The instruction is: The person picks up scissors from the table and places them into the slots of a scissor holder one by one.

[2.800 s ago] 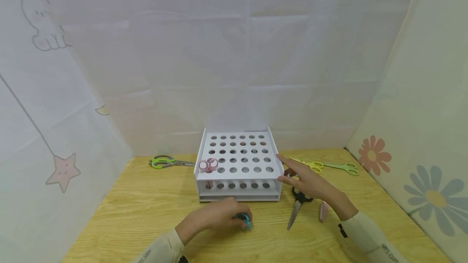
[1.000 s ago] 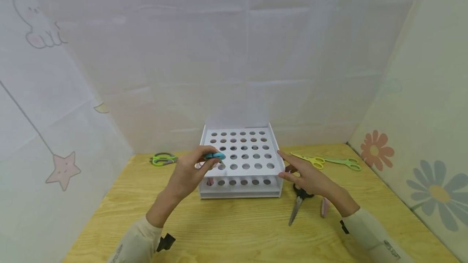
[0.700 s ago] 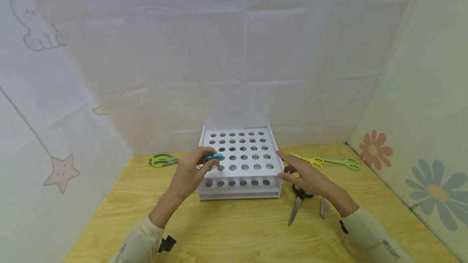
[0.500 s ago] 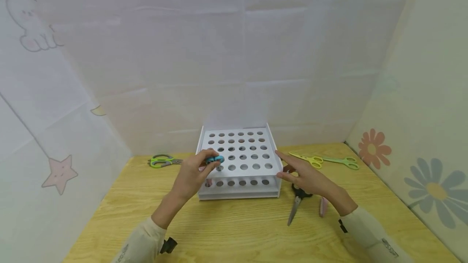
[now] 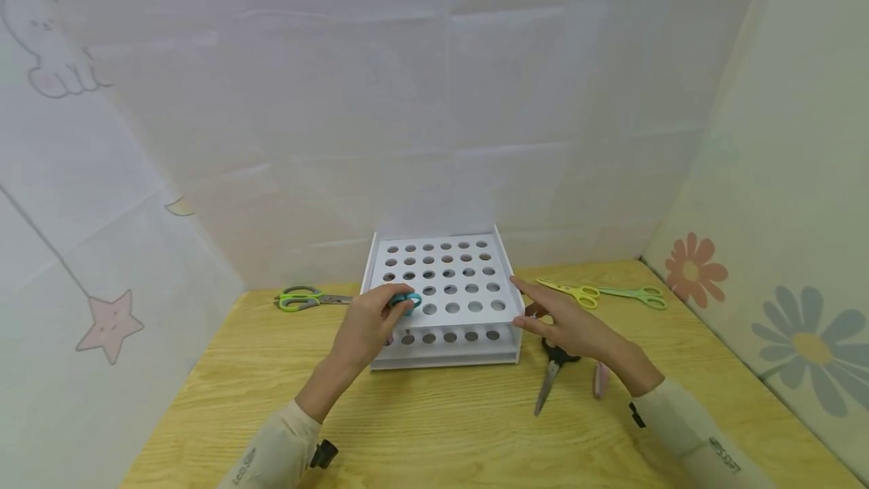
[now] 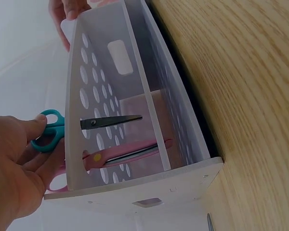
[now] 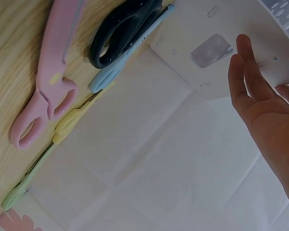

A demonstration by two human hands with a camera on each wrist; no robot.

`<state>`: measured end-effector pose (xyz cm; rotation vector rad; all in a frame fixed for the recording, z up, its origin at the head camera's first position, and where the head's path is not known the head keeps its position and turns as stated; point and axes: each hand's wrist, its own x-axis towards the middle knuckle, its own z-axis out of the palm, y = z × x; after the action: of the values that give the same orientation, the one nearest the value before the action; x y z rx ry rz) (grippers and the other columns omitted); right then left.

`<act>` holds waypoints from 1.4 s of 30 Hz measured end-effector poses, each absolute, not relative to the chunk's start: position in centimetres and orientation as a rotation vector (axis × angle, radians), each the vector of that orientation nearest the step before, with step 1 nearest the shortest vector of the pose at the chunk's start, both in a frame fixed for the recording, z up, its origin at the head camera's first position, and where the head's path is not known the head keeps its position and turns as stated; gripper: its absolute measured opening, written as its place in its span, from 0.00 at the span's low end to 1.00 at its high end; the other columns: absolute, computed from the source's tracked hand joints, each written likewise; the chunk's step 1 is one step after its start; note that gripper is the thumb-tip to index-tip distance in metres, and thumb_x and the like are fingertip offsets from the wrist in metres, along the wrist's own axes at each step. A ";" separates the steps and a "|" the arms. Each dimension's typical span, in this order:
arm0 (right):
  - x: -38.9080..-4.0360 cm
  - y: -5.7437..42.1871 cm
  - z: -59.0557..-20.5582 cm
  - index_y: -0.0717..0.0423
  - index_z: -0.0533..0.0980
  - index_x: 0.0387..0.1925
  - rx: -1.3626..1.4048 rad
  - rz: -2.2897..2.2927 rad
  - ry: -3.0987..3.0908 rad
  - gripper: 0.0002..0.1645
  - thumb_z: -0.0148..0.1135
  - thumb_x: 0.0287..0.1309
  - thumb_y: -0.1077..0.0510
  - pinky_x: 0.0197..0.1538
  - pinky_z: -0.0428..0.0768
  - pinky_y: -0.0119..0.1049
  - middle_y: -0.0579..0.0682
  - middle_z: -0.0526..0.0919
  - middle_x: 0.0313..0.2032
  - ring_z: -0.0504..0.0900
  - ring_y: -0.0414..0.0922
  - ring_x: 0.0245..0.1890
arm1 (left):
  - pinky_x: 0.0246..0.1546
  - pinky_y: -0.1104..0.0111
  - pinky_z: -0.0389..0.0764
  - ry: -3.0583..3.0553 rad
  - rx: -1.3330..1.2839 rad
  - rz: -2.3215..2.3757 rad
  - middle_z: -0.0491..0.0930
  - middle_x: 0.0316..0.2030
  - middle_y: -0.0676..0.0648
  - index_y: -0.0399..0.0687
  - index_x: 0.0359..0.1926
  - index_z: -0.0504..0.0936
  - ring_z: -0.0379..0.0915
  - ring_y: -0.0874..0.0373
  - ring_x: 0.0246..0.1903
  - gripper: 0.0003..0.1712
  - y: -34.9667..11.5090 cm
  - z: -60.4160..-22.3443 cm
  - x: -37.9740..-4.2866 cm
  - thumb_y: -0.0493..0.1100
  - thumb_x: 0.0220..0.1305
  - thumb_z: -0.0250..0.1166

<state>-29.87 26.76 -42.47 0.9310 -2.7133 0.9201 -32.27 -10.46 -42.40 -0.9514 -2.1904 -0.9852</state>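
My left hand (image 5: 366, 323) pinches the handles of small teal scissors (image 6: 57, 130) above the front-left part of a white rack (image 5: 441, 361) with rows of round holes. In the left wrist view, the scissors' dark blades pass through a hole and point into the space below the holed top. Beside them, pink scissors (image 6: 120, 155) stand in the corner hole, their handles partly hidden by my left hand. My right hand (image 5: 566, 319) holds the rack's right side panel. Its thumb and index finger are at the panel's upper edge, other fingers along the outer face.
Green-and-grey scissors (image 5: 299, 299) lie left of the rack. On the right lie yellow scissors (image 5: 585, 296), pale green scissors (image 5: 648, 296), black-handled scissors (image 5: 548, 379), another pink pair (image 7: 50, 79) and light blue scissors (image 7: 108, 74). Fabric walls surround the wooden table (image 5: 434, 429).
My left hand has lifted the teal scissors from the table before the rack, carried them up to its front-left holes and lowered the blades through one. My right hand stays at the rack's side.
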 end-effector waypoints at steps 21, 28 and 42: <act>-30.1 26.8 -42.6 0.52 0.52 0.80 0.921 0.941 -2.722 0.45 0.60 0.72 0.45 0.49 0.80 0.51 0.53 0.68 0.70 0.82 0.44 0.51 | 0.32 0.72 0.80 -2.183 -0.901 -0.866 0.85 0.40 0.49 0.40 0.49 0.85 0.78 0.63 0.32 0.12 -9.7 -43.3 -32.5 0.36 0.64 0.71; -30.3 26.8 -42.6 0.56 0.52 0.80 0.949 0.923 -2.695 0.45 0.61 0.72 0.47 0.49 0.80 0.54 0.57 0.68 0.70 0.82 0.45 0.51 | 0.34 0.67 0.79 -2.208 -0.880 -0.815 0.85 0.41 0.49 0.41 0.50 0.84 0.75 0.64 0.30 0.12 -9.5 -43.3 -32.6 0.37 0.67 0.70; -30.0 26.7 -42.4 0.53 0.52 0.80 0.926 0.949 -2.719 0.45 0.60 0.72 0.45 0.51 0.80 0.52 0.56 0.67 0.71 0.82 0.46 0.51 | 0.42 0.61 0.80 -2.259 -0.867 -0.860 0.84 0.47 0.47 0.40 0.54 0.83 0.80 0.59 0.38 0.15 -9.4 -43.3 -32.4 0.44 0.74 0.64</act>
<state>-29.96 26.69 -42.37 0.9259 -2.7192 0.9493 -32.37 -9.43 -43.26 -0.8675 -2.2590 -0.8595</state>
